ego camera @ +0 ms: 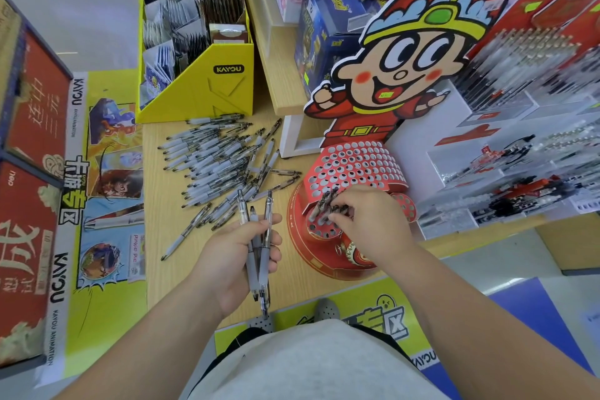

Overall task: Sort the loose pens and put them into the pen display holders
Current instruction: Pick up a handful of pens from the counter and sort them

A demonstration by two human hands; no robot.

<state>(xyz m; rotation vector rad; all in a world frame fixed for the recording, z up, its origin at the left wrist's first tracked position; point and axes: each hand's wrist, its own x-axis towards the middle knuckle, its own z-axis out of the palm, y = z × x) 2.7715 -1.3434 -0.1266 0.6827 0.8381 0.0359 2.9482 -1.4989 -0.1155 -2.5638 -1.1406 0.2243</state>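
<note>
**Filling the red pen holder from a handful of pens**

Looking down from the head view, a wooden tabletop [168, 269] carries a large spread of loose pens [220, 162], too many and too overlapped to count, lying mostly side by side with several strays angled off toward the near edge. Behind the pile stands a yellow card display box [201, 81], and to the left lies a yellow printed mat [107, 178] beside red boxes [29, 204].

The left hand [240, 256] is closed around a small bundle of pens [258, 237], three as far as can be told, their tips sticking up past the fingers and their ends hanging below the palm.

The right hand [367, 224] reaches over the lower tier of the red pen display holder [350, 166], a cartoon-figure stand with rows of round holes. Its fingertips pinch among a cluster of pens [328, 208] already standing in the holes; whether it grips one pen or merely touches them cannot be told. Most holes in the upper tier are unfilled. To the right, clear racks of packed pens [519, 81] crowd against the stand.
</note>
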